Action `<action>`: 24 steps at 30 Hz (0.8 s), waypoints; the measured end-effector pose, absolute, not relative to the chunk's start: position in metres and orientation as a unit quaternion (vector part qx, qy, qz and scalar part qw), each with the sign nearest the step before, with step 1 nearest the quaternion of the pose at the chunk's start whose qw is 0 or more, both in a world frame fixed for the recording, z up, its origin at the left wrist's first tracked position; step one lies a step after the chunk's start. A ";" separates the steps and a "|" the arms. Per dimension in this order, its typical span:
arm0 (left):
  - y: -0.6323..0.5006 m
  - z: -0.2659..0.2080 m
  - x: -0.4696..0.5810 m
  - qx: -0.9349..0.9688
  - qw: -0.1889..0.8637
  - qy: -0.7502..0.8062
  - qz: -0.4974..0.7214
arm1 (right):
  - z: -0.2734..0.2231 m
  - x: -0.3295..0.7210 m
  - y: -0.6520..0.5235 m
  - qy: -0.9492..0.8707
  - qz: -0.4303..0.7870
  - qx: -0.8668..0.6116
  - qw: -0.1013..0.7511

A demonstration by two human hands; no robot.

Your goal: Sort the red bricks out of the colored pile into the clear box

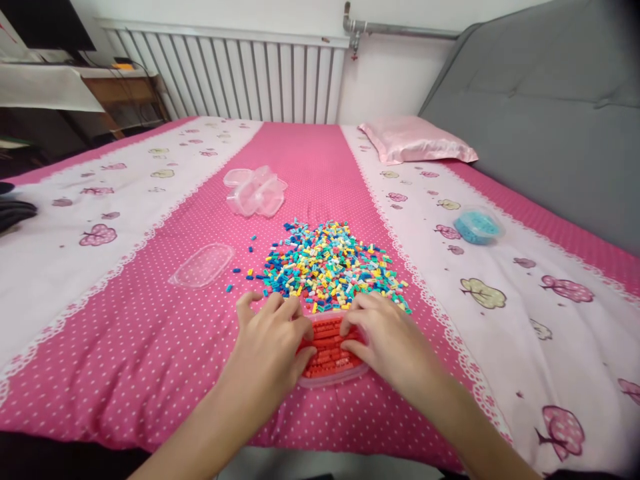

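A clear plastic container (333, 382) lies near the bed's front edge, packed with rows of small red building bricks (328, 343). My left hand (273, 333) curls over its left end, with thumb and forefinger bent onto the red bricks. From the other end, my right hand (383, 327) reaches in the same way, its thumb and forefinger closed on the bricks there. Both hands cover the container's ends, and their exact contact points are partly hidden. Right behind the container spreads a loose pile of small multicoloured building bricks (330, 267), blue, yellow, green and white among them.
A clear lid (203, 265) lies flat left of the pile. Behind it are several stacked empty containers (257, 193). A container of light-blue pieces (477, 227) stands on the right, with a pink pillow (417, 140) farther back. The bedspread (125, 373) has wrinkles.
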State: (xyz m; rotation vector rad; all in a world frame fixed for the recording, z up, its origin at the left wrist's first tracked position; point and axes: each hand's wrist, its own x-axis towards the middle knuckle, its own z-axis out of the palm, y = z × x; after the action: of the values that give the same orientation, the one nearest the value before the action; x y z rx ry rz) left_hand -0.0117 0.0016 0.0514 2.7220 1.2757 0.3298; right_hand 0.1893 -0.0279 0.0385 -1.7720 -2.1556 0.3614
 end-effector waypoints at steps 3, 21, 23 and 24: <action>0.002 0.050 -0.009 0.902 0.053 0.414 0.113 | 0.039 0.190 -0.029 -0.765 0.121 -0.610 0.168; 0.006 0.047 -0.019 0.884 0.135 0.416 0.168 | 0.048 0.194 -0.027 -0.727 0.207 -0.620 0.212; 0.009 0.045 -0.020 0.877 0.144 0.424 0.174 | 0.048 0.194 -0.026 -0.720 0.212 -0.622 0.221; 0.010 0.044 -0.021 0.874 0.146 0.428 0.178 | 0.048 0.194 -0.026 -0.718 0.215 -0.621 0.228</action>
State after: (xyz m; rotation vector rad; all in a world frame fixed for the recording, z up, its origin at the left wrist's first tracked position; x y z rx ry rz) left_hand -0.0207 0.0097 0.0440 2.5172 1.2311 0.5114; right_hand 0.1942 -0.0256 0.0482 -1.7114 -1.9786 0.5932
